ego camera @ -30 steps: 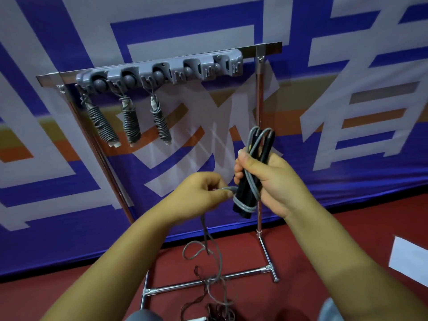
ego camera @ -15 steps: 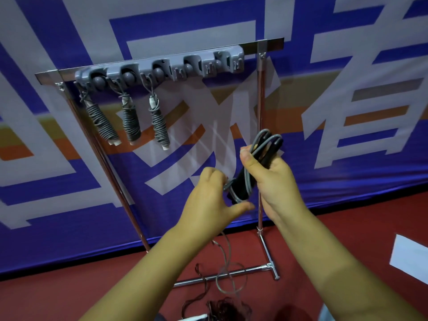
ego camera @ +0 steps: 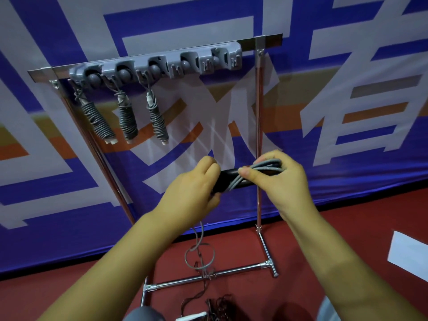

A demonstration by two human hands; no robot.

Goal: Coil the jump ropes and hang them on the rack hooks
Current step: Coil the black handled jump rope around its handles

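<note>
Behind, large white characters on the blue banner (ego camera: pixel 69 205), partly unreadable.

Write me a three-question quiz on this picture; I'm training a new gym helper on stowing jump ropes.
1. How many coiled ropes already hang on the rack?
2. True or false: the black handles are held upright.
3. Which hand pins the grey cord loops against the handles: A) left hand or B) right hand?

Key
1. Three, at the left end of the grey hook strip.
2. False; they lie nearly level between both hands.
3. B. The loose cord trails to the floor below the left hand.
</note>
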